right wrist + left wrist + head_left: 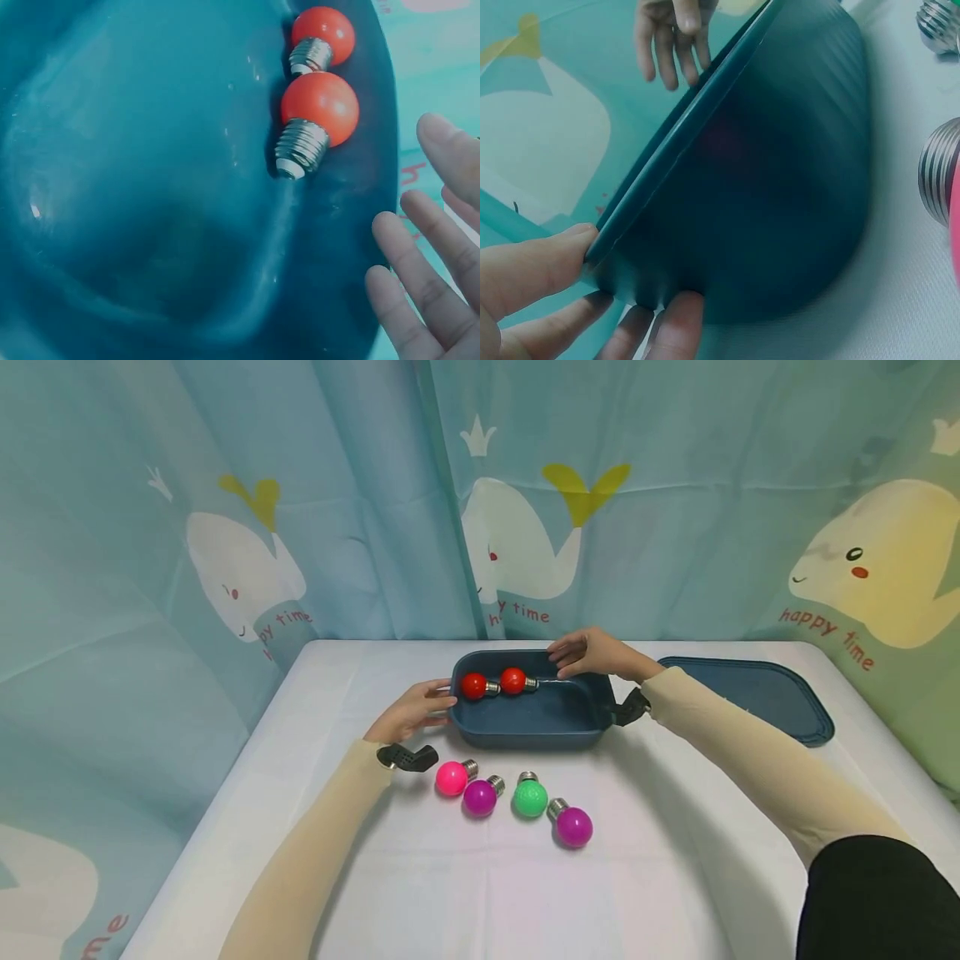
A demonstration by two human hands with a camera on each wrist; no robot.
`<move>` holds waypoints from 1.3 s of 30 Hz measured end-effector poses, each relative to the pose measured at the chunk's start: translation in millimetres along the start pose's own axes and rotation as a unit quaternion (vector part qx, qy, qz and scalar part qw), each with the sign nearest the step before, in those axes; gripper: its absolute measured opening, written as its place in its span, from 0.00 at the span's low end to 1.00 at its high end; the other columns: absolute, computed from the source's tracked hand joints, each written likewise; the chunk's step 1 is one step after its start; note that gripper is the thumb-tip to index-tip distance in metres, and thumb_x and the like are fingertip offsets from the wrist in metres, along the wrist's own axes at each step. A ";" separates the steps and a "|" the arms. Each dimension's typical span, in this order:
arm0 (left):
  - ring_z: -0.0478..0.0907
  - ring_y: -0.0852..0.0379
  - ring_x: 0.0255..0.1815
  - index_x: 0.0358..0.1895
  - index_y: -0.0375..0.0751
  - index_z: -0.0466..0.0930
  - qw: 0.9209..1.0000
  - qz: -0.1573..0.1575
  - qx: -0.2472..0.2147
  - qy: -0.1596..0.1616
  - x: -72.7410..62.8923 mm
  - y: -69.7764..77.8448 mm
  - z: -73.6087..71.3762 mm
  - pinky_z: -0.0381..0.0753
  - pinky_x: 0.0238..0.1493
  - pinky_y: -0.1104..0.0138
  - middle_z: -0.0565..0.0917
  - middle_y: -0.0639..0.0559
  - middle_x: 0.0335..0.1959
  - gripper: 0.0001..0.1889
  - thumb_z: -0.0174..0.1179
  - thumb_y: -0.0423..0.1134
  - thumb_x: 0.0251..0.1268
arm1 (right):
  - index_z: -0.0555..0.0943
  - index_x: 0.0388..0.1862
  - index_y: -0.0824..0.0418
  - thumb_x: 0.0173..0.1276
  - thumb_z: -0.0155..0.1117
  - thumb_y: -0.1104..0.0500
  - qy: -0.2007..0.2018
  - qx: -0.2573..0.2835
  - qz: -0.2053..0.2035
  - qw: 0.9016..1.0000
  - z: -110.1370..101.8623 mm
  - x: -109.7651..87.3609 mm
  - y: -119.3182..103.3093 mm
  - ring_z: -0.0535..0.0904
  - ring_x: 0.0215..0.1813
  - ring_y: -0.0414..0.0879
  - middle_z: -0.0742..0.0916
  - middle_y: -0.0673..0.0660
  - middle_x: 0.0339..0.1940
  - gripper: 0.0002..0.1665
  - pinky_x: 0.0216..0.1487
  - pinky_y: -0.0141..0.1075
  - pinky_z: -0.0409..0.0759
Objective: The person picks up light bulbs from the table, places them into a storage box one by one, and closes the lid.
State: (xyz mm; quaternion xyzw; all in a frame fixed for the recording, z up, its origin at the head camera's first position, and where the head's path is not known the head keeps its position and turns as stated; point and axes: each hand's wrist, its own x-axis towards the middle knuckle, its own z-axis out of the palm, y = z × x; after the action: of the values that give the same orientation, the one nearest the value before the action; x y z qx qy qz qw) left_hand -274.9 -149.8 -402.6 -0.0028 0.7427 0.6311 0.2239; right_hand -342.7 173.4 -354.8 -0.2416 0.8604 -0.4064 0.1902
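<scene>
A dark blue rectangular bin (532, 740) sits near the table's far edge. Inside it, by the far wall, lie two red light bulbs (513, 682) with metal screw bases. My left hand (411, 710) is at the bin's left end, the thumb at the rim and the fingertips against the outer wall. Over the far right rim, my right hand (596, 655) hovers with spread fingers (424, 300) and nothing between them. In front of the bin lie a pink bulb (452, 779), a purple bulb (479, 798), a green bulb (530, 799) and another purple bulb (574, 827).
A dark blue lid (757, 693) lies flat to the right of the bin, partly behind the right sleeve. White cloth covers the table (420, 893). A light blue curtain (375, 527) with whale prints hangs behind and along the left side.
</scene>
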 end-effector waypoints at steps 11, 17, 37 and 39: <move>0.63 0.41 0.69 0.73 0.36 0.51 1.000 -0.012 -0.007 0.007 1.7 -0.6 -0.4 0.66 0.68 0.51 0.59 0.37 0.72 0.32 0.51 0.33 0.69 | 0.71 0.62 0.71 0.57 0.68 0.67 -0.014 0.013 -0.028 0.999 -7.0 -18.6 -8.1 0.76 0.59 0.64 0.79 0.71 0.58 0.32 0.54 0.39 0.81; 0.62 0.41 0.69 0.73 0.36 0.50 1.000 -0.010 -0.009 0.006 0.6 -0.5 -0.6 0.65 0.69 0.51 0.60 0.37 0.71 0.32 0.51 0.33 0.69 | 0.73 0.60 0.70 0.54 0.70 0.68 -0.023 0.027 -0.053 0.998 -5.6 -29.3 -13.3 0.76 0.58 0.64 0.80 0.69 0.57 0.32 0.50 0.34 0.83; 0.61 0.42 0.71 0.73 0.36 0.49 1.000 -0.006 -0.009 -0.005 4.2 -1.1 -2.8 0.64 0.70 0.51 0.58 0.38 0.72 0.32 0.51 0.34 0.69 | 0.80 0.51 0.67 0.56 0.71 0.58 -0.173 0.004 -0.175 0.969 24.9 -81.5 -22.1 0.81 0.53 0.44 0.84 0.68 0.51 0.24 0.58 0.39 0.78; 0.61 0.42 0.71 0.73 0.36 0.49 1.000 -0.007 -0.010 -0.006 4.2 -1.7 -2.5 0.64 0.70 0.51 0.58 0.38 0.73 0.32 0.51 0.34 0.69 | 0.80 0.50 0.67 0.56 0.71 0.57 -0.186 0.008 -0.181 0.966 30.4 -85.4 -18.6 0.81 0.53 0.40 0.84 0.66 0.50 0.24 0.58 0.35 0.78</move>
State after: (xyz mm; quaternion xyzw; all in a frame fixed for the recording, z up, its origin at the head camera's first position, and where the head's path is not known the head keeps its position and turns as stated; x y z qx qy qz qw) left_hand -279.0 -151.3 -405.3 -0.0064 0.7352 0.6369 0.2321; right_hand -252.7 193.4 -347.1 -0.4634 0.7484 -0.3887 0.2722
